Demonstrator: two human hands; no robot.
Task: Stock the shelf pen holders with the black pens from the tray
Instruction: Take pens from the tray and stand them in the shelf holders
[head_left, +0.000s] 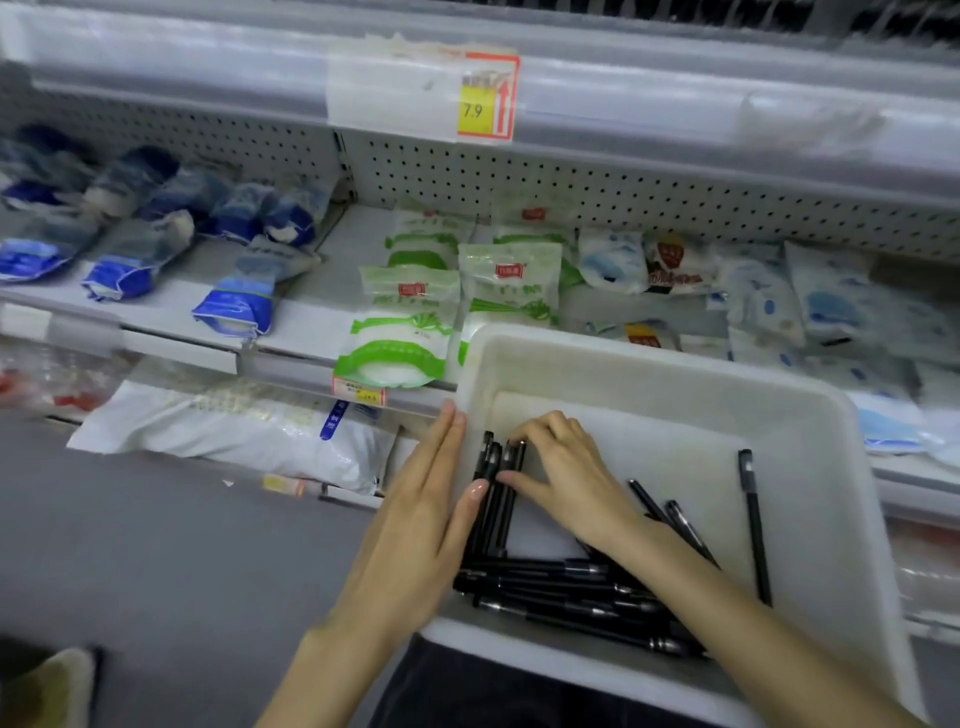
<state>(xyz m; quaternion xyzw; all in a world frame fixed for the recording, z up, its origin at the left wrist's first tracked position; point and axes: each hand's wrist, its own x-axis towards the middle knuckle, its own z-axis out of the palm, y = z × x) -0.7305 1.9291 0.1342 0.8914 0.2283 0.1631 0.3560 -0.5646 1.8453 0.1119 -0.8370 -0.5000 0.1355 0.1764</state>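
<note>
A white plastic tray (810, 415) sits in front of me and holds several black pens. A small bunch of pens (493, 499) stands lengthwise against the tray's left wall, and a pile of pens (566, 592) lies crosswise near the front edge. One single pen (756, 525) lies apart at the right. My left hand (415, 525) lies flat with straight fingers against the tray's left wall, its thumb touching the bunch. My right hand (566, 478) is inside the tray, its fingertips and thumb curled onto the bunch. No pen holder is in view.
Shelves run behind the tray: blue-and-white bags (228, 306) at the left, green-and-white bags (405, 332) in the middle, pale blue packets (763, 296) at the right. A yellow price tag (480, 104) hangs above. A large white sack (234, 426) lies on the lower shelf, above the grey floor (156, 561).
</note>
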